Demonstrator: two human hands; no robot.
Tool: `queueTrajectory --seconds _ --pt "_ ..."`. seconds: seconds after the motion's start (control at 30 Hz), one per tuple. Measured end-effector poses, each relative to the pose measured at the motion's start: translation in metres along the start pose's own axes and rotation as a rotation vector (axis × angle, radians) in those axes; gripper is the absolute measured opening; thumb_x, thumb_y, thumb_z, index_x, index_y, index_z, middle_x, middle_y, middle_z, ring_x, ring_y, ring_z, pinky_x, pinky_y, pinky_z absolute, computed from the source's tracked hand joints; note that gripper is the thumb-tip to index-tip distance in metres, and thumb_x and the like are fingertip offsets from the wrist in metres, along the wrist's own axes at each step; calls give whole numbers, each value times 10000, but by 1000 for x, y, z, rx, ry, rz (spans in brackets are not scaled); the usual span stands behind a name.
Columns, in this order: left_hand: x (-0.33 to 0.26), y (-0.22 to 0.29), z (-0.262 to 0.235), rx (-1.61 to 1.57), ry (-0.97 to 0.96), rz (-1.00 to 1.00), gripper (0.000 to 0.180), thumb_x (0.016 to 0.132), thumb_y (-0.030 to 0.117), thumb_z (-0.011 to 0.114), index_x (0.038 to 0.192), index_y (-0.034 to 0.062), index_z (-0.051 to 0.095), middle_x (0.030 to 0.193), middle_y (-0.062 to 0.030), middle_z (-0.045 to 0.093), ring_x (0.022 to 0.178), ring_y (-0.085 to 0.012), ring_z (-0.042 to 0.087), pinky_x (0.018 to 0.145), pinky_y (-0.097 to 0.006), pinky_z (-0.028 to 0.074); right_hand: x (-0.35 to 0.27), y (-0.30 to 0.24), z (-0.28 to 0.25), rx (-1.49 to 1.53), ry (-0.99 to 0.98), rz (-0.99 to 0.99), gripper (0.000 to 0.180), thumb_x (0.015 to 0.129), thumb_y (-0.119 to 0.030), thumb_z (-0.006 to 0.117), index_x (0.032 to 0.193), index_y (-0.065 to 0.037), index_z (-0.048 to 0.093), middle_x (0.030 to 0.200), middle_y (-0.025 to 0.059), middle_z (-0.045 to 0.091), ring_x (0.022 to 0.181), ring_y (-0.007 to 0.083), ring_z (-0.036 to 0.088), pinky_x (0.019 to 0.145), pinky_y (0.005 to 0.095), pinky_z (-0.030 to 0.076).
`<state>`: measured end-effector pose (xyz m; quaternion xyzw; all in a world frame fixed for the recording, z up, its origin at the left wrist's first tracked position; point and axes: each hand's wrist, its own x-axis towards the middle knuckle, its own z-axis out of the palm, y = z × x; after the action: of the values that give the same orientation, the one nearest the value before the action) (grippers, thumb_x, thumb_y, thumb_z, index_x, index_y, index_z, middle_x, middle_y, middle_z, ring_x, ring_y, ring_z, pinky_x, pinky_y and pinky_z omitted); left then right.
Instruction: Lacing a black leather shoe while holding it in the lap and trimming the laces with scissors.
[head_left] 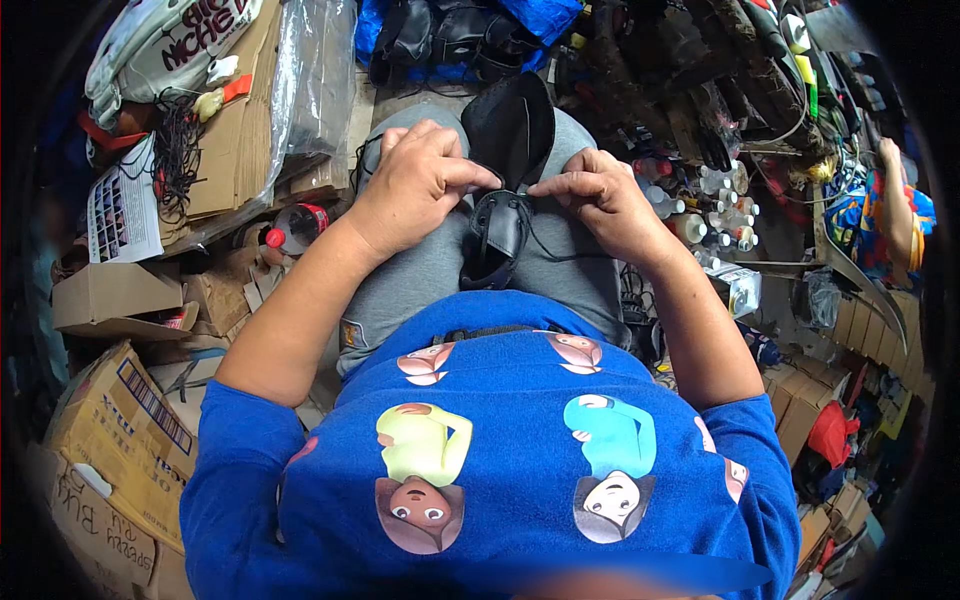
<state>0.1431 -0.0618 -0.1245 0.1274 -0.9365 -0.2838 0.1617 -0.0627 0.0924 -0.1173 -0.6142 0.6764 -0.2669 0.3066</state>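
A black leather shoe [502, 228] rests between my grey-trousered thighs, its eyelets and lacing area facing up. Beyond the eyelets its black upper [512, 118] stands wide and open. From the left, my left hand [428, 182] has its fingers curled, with index finger and thumb pinched at the top of the eyelets. My right hand [606, 204] mirrors it from the other side, index fingertip close to the left one. Both seem to pinch the thin black shoelace [548, 252], whose loose length trails over my right thigh. The part between the fingertips is tiny and hard to make out.
More black shoes [440, 38] lie on blue plastic ahead. Flattened cardboard [235, 125], a bundle of black laces [178, 160] and a red-capped bottle [298, 228] are at left. Several plastic bottles [725, 215] stand at right, near another person's arm [898, 205].
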Motion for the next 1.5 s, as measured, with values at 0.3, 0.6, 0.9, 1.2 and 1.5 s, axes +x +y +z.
queueTrajectory --seconds 0.3,0.6,0.9,1.2,1.5 --pt "-1 1 -1 -11 21 14 301 697 23 640 887 237 732 724 7 442 783 -186 459 754 -329 324 1 -2 1 5 15 7 390 698 26 563 932 -237 729 781 -7 538 847 179 513 823 341 319" --pt "1 0 -4 -24 7 8 311 683 7 642 887 224 731 724 2 439 777 -192 457 751 -331 327 1 -3 0 -7 -12 19 390 706 21 557 947 -239 722 806 -9 535 875 187 505 846 346 304" --pt "1 -2 -2 -14 -41 -25 240 704 73 674 868 240 730 707 11 484 795 -181 497 771 -334 321 0 -2 1 -30 11 15 404 687 13 568 966 -235 723 817 -21 528 889 175 500 865 346 284" --pt "30 -23 1 -88 -197 113 122 710 129 703 814 193 713 726 24 533 832 -167 529 837 -347 316 15 8 1 31 -32 -39 374 682 -21 606 941 -255 739 747 -5 547 791 178 533 753 321 384" --pt "-4 -3 -11 53 -63 -13 166 703 132 714 855 198 724 826 30 565 1005 -169 503 927 -372 270 -8 -6 5 -120 76 -97 364 727 -64 631 1020 -264 714 767 -5 580 832 192 543 827 356 339"
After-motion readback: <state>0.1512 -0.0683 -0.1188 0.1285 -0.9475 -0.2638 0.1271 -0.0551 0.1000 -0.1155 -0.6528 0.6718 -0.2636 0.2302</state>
